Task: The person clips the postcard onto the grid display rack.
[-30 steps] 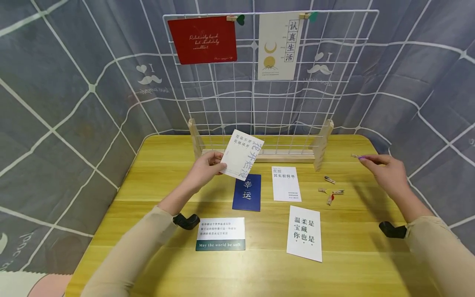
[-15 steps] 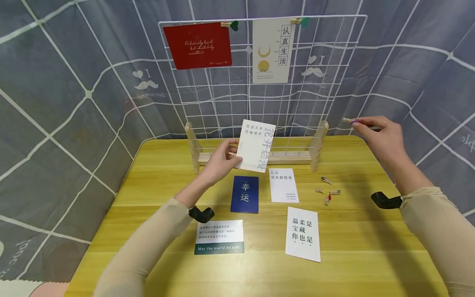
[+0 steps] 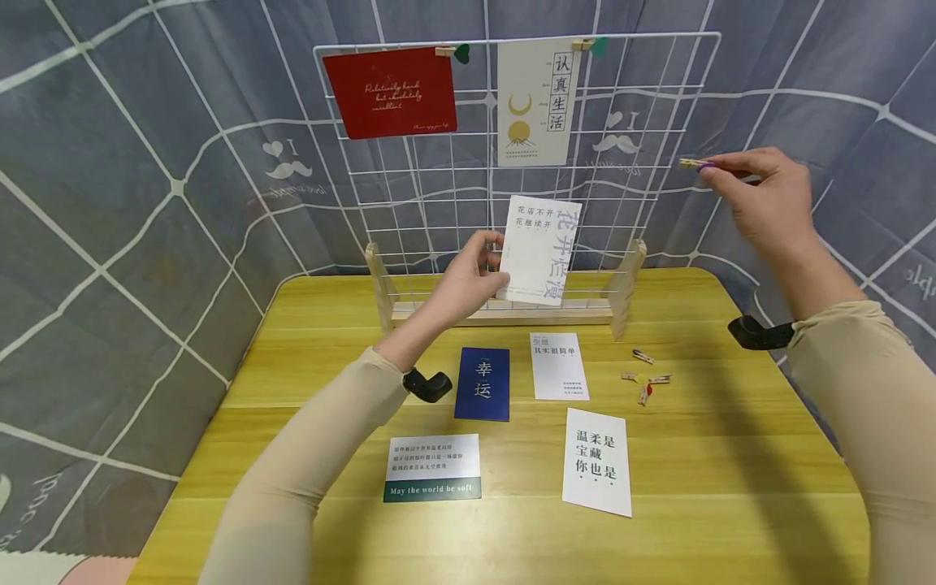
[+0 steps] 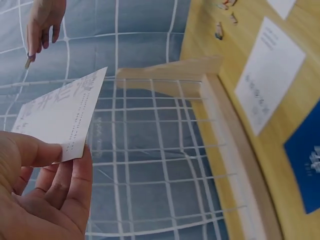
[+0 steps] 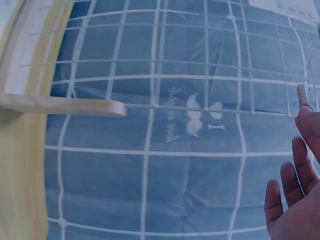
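My left hand pinches the left edge of a white card with lilac and black Chinese characters, held up before the lower part of a white wire grid rack. In the left wrist view, the thumb lies on the card's face and the fingers are behind it. Over to the right, my right hand pinches a small wooden clothespin with a purple decoration, beside the grid's right side. That clothespin points upward in the right wrist view.
A red card and a cream card hang clipped along the grid's top. On the table lie a blue card, white cards, a white-and-green card and several clothespins. A grey checked curtain hangs behind.
My left hand has moved up and right with the white card, which now stands more upright. My right hand has risen well above the table with the clothespin. The view has shifted slightly.
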The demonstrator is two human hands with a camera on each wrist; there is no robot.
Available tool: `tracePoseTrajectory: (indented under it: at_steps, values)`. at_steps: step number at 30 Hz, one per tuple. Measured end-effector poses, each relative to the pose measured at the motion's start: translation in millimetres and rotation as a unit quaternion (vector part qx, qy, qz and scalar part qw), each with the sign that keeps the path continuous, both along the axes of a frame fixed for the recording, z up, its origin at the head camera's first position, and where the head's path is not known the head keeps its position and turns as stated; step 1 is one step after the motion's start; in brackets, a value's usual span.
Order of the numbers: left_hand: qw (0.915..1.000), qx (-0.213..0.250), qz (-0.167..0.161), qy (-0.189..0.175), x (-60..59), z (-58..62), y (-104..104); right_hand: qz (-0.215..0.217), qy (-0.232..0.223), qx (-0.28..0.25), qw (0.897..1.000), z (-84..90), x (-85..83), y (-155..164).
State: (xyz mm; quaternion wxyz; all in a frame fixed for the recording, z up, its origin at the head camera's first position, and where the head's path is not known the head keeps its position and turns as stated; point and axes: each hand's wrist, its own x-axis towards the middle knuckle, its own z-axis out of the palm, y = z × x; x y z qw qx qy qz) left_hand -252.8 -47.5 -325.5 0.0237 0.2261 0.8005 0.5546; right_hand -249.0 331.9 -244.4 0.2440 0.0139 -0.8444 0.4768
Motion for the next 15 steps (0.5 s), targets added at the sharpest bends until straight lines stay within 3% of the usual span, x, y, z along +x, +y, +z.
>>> tracePoseTrajectory:
  at_steps: [15]
  values:
    - [0.9967,0.040,-0.030,0.064,-20.6,46.8,53.2,-0.009,0.019,0.011,1.000,48.3,-12.9,2.7]
